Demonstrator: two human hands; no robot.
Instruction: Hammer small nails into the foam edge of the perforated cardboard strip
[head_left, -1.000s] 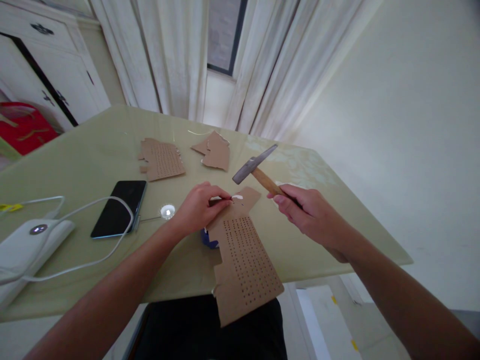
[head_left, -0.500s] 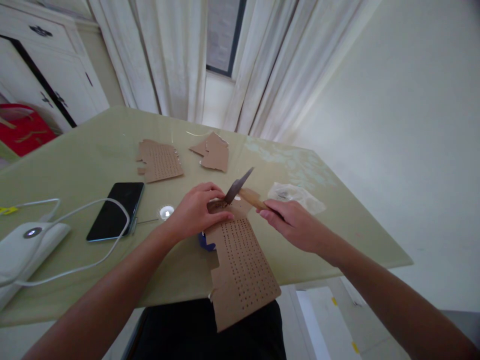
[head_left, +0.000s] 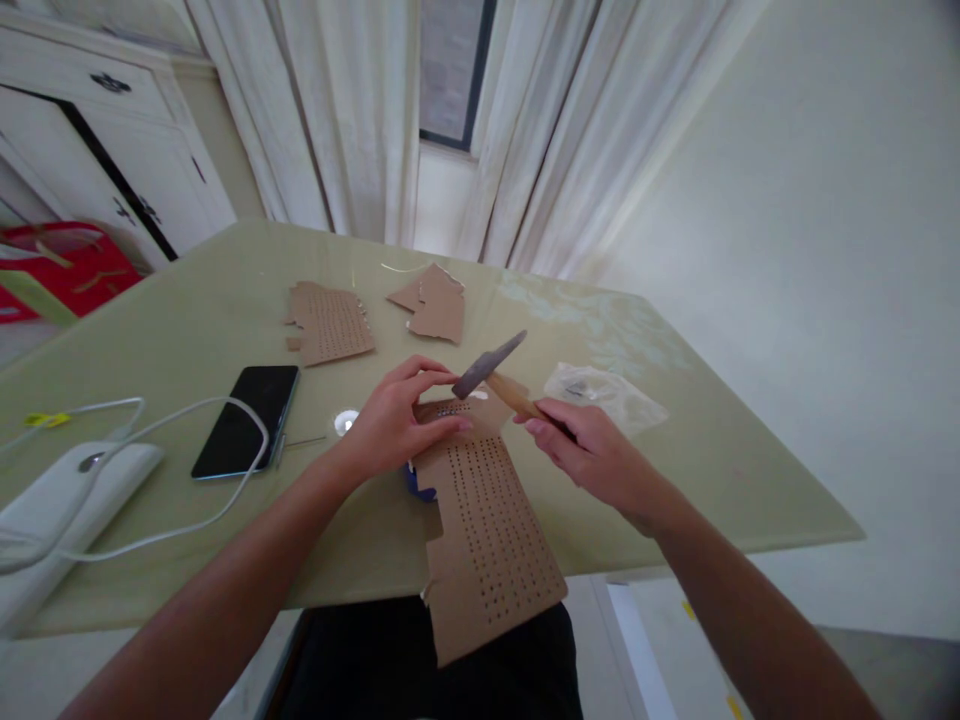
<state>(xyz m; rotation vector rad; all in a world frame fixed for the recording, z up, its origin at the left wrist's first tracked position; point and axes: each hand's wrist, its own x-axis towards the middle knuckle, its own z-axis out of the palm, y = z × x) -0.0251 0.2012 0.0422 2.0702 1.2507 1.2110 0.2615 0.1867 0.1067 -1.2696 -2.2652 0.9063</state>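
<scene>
- Brown cardboard, punched with rows of small holes, makes up the perforated sheet [head_left: 484, 520]; it lies at the near middle of the table [head_left: 187, 290], its near end hanging past the table edge.
- The left hand [head_left: 397, 420] presses on the sheet's far end, fingers [head_left: 442, 425] spread flat, thumb raised.
- The right hand [head_left: 592, 455] is closed around the wooden handle of a hammer [head_left: 499, 372]; its grey head hangs just above the sheet's far end, close to the left fingertips.
- The two hands are near each other but apart.
- A blue object [head_left: 417, 482] peeks out under the sheet's left edge.
- A clear plastic bag [head_left: 604, 393] lies right of the hammer.
- Further left lie a phone [head_left: 246, 420], a white cable [head_left: 172, 455] and a white device [head_left: 67, 495].
- Two more cardboard pieces [head_left: 330, 322] [head_left: 435, 305] lie farther back.
</scene>
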